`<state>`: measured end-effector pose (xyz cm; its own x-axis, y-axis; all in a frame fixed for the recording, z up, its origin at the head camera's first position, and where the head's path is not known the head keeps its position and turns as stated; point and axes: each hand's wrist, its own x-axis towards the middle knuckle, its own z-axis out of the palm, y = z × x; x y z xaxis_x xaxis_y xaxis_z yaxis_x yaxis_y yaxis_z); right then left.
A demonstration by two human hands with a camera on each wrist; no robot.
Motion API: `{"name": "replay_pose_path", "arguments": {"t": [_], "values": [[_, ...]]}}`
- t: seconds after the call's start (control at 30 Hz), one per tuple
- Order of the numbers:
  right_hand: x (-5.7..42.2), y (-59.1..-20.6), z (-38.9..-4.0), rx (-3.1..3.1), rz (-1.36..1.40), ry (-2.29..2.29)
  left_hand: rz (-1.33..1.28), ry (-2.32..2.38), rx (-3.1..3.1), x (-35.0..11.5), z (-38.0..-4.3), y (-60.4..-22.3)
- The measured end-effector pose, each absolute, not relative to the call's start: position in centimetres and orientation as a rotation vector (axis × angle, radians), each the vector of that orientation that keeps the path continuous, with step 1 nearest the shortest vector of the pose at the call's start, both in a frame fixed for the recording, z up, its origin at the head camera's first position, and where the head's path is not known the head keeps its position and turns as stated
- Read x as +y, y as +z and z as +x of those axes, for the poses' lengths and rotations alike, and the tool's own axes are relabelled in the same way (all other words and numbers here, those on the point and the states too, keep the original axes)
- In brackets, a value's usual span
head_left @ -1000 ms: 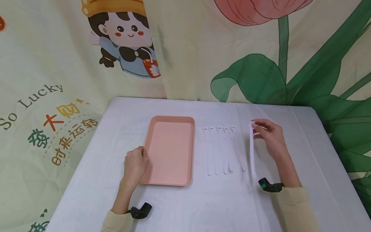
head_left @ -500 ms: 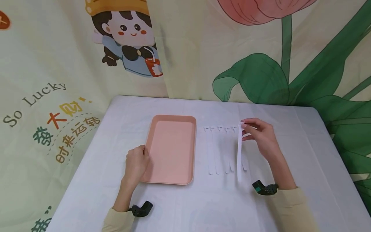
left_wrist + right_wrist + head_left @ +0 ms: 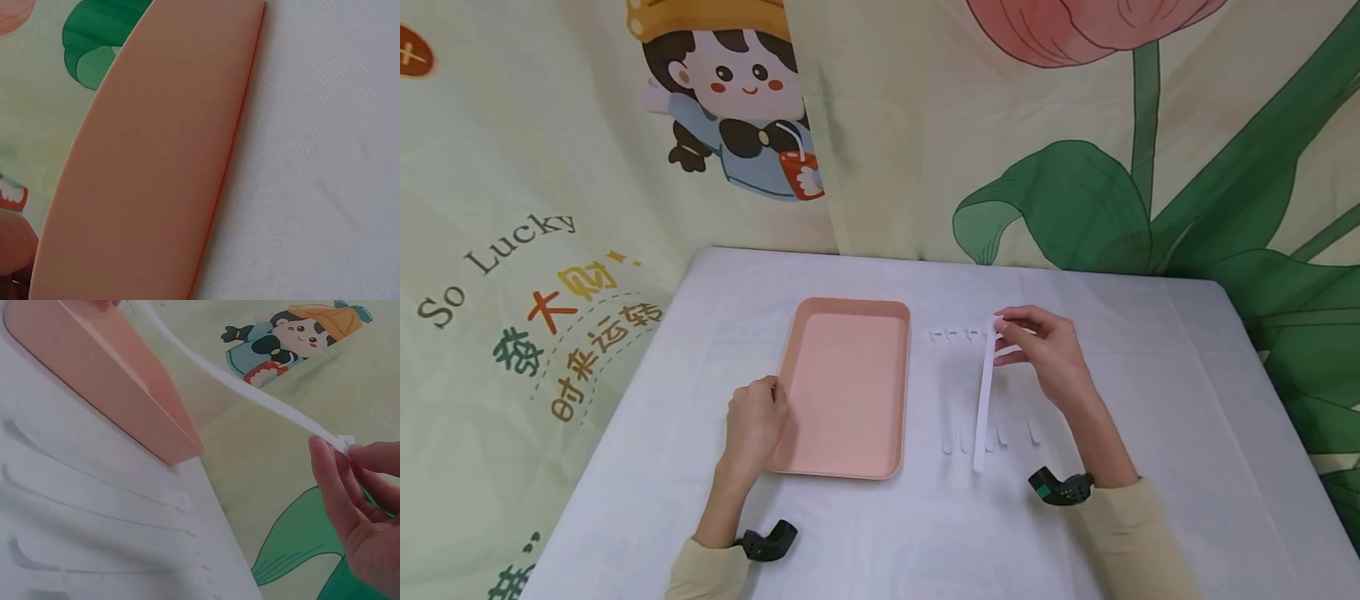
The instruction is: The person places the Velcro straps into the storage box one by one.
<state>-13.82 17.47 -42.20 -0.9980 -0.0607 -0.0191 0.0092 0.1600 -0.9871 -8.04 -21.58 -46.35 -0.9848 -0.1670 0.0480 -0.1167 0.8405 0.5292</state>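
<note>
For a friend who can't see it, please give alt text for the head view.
A person's right hand pinches a thin white strip above similar strips lying on a white table; the left hand holds the edge of a pink tray.

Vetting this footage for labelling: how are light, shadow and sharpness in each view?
Head: bright, but the white strips nearly vanish into the white table; left wrist: dim, the tray dull and shaded; right wrist: greyish, slightly soft, shadows outlining the strips.
</note>
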Motion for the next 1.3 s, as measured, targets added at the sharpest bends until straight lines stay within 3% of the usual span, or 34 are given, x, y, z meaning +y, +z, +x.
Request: {"name": "replay_pose_path", "arguments": {"t": [1.3], "values": [[5.8,-43.0,-15.7,2.042,-0.110,-2.173,0.236,-0.856,-2.936,-21.7,-7.8,-46.3]]}}
